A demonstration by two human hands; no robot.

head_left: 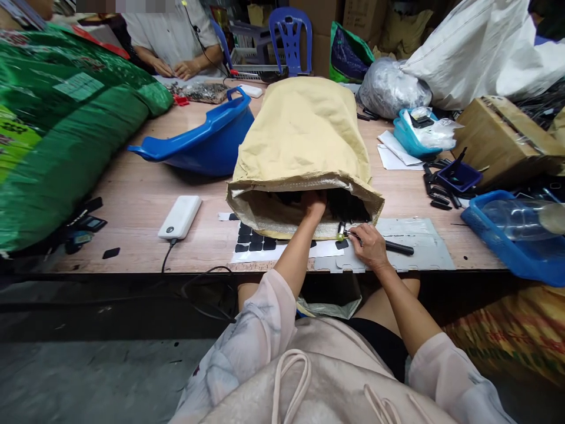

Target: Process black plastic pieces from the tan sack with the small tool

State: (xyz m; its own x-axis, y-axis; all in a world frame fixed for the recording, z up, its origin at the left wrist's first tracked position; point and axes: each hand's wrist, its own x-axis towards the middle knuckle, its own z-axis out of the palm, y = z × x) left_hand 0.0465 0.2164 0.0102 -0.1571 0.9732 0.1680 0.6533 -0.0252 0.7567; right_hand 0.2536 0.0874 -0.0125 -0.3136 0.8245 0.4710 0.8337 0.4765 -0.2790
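Note:
A big tan paper sack lies on the table with its mouth facing me. My left hand reaches into that mouth, and its fingers are hidden among dark things I cannot make out. Just outside the sack's right corner, my right hand is closed around a small hammer with a metal head, a yellowish tip and a black handle. Under the sack's front edge lies a white sheet of black rounded-square stickers. A grey board lies beneath my right hand.
Left of the sack stand a blue basin, a white power bank with a cable, and green bags. To the right are black parts, a blue tray and a cardboard box. A person's hands work across the table.

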